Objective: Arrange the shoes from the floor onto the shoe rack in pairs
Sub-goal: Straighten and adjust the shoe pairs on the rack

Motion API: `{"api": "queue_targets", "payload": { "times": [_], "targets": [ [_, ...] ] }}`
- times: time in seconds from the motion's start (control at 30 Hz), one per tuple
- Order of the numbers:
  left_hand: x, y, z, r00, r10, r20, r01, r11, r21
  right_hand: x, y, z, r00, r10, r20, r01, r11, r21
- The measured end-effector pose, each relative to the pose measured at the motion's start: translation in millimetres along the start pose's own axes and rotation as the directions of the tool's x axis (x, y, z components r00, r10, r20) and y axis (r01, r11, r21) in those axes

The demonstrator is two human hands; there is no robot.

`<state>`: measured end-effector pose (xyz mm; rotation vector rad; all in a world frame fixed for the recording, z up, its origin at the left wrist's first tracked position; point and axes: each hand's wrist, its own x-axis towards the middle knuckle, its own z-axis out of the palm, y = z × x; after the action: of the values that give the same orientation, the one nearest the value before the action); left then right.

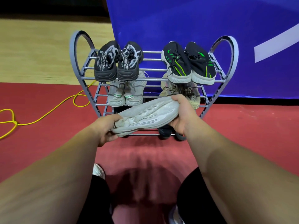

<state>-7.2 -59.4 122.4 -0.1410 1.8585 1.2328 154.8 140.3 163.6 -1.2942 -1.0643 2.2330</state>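
A grey metal shoe rack (pixel 73 50) with heart-shaped sides stands ahead of me. On its top tier sit a black-and-grey pair (pixel 118 62) at the left and a black pair with green stripes (pixel 187 63) at the right. The middle tier holds a light grey pair (pixel 126 92) and a beige pair (pixel 192 92). A dark shoe (pixel 166 132) lies low on the right of the bottom tier. Both hands hold a whitish sneaker (pixel 145 115) sideways, sole up, before the lower tiers. My left hand (pixel 106 128) grips one end and my right hand (pixel 181 113) grips the other.
A yellow cord (pixel 48 113) loops over the red floor left of the rack. A blue banner (pixel 194 29) hangs behind the rack. Wooden flooring (pixel 40 50) lies at the back left. My knees and white shoes are at the bottom edge.
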Motion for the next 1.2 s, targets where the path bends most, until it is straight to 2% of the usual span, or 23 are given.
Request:
{"api": "queue_targets", "payload": {
  "times": [0.17,0.27,0.33,0.43,0.63,0.7,0.83,0.97,1.03,1.1,1.2],
  "targets": [
    [-4,-4,-5,0.975,-0.108,0.193,0.077,0.984,0.159,11,10,3,0.993,0.043,-0.106,-0.036,0.997,0.066],
    [-6,-13,-13,0.911,-0.257,0.323,0.144,0.931,0.336,25,23,3,0.977,0.04,-0.209,-0.056,0.996,-0.074],
    [-9,-20,-18,0.847,-0.37,0.382,0.184,0.878,0.443,29,34,6,0.968,0.08,-0.237,-0.126,0.974,-0.187],
    [-8,-32,-22,0.798,-0.446,0.406,0.237,0.851,0.469,44,61,8,0.952,0.166,-0.258,-0.25,0.907,-0.339],
    [19,-58,-26,0.814,-0.473,0.338,0.24,0.803,0.545,71,113,18,0.937,0.275,-0.216,-0.35,0.756,-0.554],
    [27,-64,-25,0.815,-0.48,0.324,0.264,0.807,0.529,71,124,22,0.917,0.328,-0.226,-0.398,0.735,-0.549],
    [51,-80,-14,0.806,-0.497,0.323,0.35,0.839,0.417,75,149,20,0.879,0.457,-0.135,-0.442,0.676,-0.59],
    [86,-113,14,0.878,-0.381,0.291,0.346,0.923,0.167,87,179,18,0.794,0.605,-0.047,-0.52,0.639,-0.567],
    [101,-127,30,0.893,-0.343,0.292,0.347,0.937,0.04,100,198,14,0.81,0.587,-0.02,-0.501,0.672,-0.545],
    [119,-134,41,0.891,-0.338,0.303,0.371,0.927,-0.059,117,214,9,0.867,0.498,-0.01,-0.428,0.734,-0.527],
    [149,-133,46,0.885,-0.354,0.303,0.4,0.911,-0.101,145,224,8,0.925,0.38,-0.006,-0.34,0.82,-0.46]
  ]
}}
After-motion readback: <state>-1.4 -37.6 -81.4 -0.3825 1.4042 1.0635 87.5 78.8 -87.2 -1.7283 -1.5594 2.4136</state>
